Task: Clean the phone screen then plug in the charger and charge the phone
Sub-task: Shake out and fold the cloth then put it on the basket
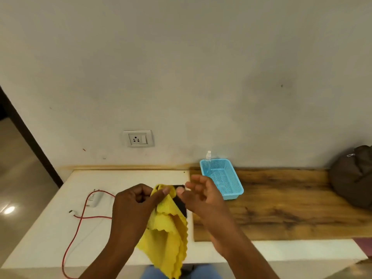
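Yellow cloth (pixel 167 234) hung past the near edge of the white counter (pixel 50 228), pinched at its top between the thumb and forefinger of the left hand (pixel 132 200). The right hand (pixel 203 196) hovered just beside it with fingers relaxed and holding nothing. A dark phone (pixel 181 204) lay behind the cloth at the counter's right edge, partly hidden. The white charger (pixel 96 198) and its red cable (pixel 80 224) lay towards the left edge. Farther back, a blue basket (pixel 231 196) with a spray bottle (pixel 208 158) stood on a wooden board (pixel 281 208), below a wall socket (pixel 138 138).
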The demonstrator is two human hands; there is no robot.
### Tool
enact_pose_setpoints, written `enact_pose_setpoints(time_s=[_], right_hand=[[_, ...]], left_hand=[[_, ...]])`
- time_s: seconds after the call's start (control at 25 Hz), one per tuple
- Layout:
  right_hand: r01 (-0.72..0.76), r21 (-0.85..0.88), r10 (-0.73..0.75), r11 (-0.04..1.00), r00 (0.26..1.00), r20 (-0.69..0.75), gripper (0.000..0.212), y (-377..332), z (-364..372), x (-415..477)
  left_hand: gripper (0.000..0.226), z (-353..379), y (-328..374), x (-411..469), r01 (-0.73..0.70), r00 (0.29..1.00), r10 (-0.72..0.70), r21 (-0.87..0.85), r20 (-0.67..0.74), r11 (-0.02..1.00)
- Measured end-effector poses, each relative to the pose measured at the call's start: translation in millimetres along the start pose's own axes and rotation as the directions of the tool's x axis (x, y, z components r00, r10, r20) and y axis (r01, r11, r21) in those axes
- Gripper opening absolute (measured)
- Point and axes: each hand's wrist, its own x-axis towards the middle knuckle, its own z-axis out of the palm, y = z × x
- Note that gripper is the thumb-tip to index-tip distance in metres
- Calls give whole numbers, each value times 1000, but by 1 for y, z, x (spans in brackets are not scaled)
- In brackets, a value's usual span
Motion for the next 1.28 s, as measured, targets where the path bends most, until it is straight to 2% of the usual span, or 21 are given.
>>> enact_pose_setpoints(time_s=[0.12, 0.2, 0.28, 0.36, 0.44, 0.56, 0.64, 0.72, 0.84, 0.92, 1.0, 1.04, 1.08, 1.16, 1.2, 1.28], right_hand=[[158, -368, -128, 916, 986, 107, 55, 8, 14, -19], [218, -470, -185, 855, 976, 116, 35, 9, 15, -21], [258, -432, -226, 864, 966, 124, 14, 5, 12, -21], [253, -321, -222, 913, 966, 129, 6, 1, 6, -19], [188, -239, -174, 953, 982, 79, 6, -1, -1, -14], [84, -63, -91, 994, 990, -106, 6, -5, -22, 0], [82, -33, -87, 996, 973, -216, 9, -14, -46, 10], [121, -45, -129, 992, 956, -262, 9, -24, -69, 15], [145, -24, -145, 989, 946, -291, 14, -36, -89, 18], [166, 6, -158, 986, 948, -276, 20, -43, -92, 18], [181, 46, -167, 982, 962, -217, 28, -51, -86, 17], [177, 59, -164, 982, 970, -180, 31, -56, -79, 15], [164, 67, -153, 984, 978, -143, 33, -58, -70, 14], [113, 82, -107, 990, 992, -73, 28, -58, -48, 13], [82, 72, -78, 994, 995, -56, 22, -57, -36, 13], [39, 35, -36, 999, 996, -84, 9, -54, -18, 12]], left_hand=[[43, 4, 4, -3, -15, 997, 19, 57, -69, 998], [45, 7, 5, -4, -2, 998, 9, 113, -56, 994], [46, 6, 7, -3, 18, 999, -14, 101, -39, 995], [47, 2, 10, -2, 53, 999, -53, 51, -11, 997], [40, -2, 11, -1, 100, 994, -99, -3, 39, 995], [32, -17, 12, 4, 136, 980, -132, -18, 151, 991], [21, -37, 9, 10, 139, 964, -143, 33, 223, 990], [11, -61, 6, 17, 125, 952, -145, 87, 271, 988], [5, -86, 4, 25, 97, 952, -138, 160, 274, 982], [3, -91, 8, 30, 17, 981, -63, 243, 182, 970], [9, -85, 18, 29, -121, 992, 121, 382, 23, 916], [13, -76, 27, 24, -199, 975, 222, 390, -12, 899], [15, -63, 38, 15, -278, 957, 290, 342, 16, 898], [26, -28, 56, -10, -362, 922, 323, 177, 215, 915], [38, -10, 62, -23, -363, 901, 310, 136, 303, 922], [56, 17, 64, -38, -345, 897, 277, 153, 345, 926]])
